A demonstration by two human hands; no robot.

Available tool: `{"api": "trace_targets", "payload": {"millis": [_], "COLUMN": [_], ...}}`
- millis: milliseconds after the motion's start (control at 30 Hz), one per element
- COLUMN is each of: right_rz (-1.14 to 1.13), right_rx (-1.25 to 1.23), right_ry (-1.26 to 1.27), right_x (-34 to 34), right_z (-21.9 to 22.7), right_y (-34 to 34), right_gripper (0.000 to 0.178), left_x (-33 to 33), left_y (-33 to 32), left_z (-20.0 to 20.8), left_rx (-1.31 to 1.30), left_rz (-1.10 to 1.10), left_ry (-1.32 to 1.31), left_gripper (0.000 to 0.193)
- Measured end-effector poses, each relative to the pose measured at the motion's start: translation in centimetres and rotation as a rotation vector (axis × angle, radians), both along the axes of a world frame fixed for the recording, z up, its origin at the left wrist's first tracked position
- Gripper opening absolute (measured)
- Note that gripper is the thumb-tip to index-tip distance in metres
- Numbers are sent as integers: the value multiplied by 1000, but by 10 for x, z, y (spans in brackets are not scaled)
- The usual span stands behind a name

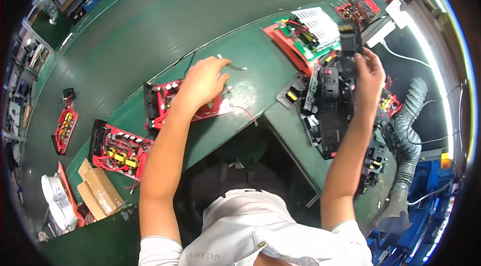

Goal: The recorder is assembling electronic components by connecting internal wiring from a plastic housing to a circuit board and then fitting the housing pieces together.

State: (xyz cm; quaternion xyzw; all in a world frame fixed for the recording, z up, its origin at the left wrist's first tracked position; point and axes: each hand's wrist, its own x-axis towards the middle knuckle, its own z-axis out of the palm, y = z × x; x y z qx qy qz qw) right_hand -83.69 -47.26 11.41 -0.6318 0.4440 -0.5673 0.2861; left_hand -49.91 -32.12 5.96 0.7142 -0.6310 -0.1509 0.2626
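Note:
My left hand (203,83) is over a red circuit board unit (163,99) with a black end panel, on the green bench ahead of me. Its index finger and thumb are apart, with nothing visible between them; the hand hides part of the board. A thin dark wire (237,68) lies just beyond the fingertips. On the right, my right hand (369,68) is closed on the edge of a black plastic housing part (350,38), raised above a pile of similar black plastic parts (328,100). Its fingers cover the lower end of that part.
More red circuit boards lie at the left (123,148) and far left (65,125). Beside a cardboard box (100,191) stands a white tub (57,201). A white slotted panel (316,24) on a green board sits at the far right. A grey flexible duct (408,120) and a bright lamp (433,65) border the right side.

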Motion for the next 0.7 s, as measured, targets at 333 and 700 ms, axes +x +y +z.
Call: {"api": "trace_targets", "payload": {"millis": [333,700], "right_rz": [741,908], "right_rx": [682,849], "right_ry": [-846,-921], "right_x": [114,156], "right_z": [-95,-125], "right_y": [24,19], "right_gripper": [26,69], "left_x": [15,16], "left_y": [-69,-60], "left_z": [-37,-42], "left_rx": [128,65], "left_rz": [8,245], "left_ry": [-114,629], "left_gripper": [38,11]}}
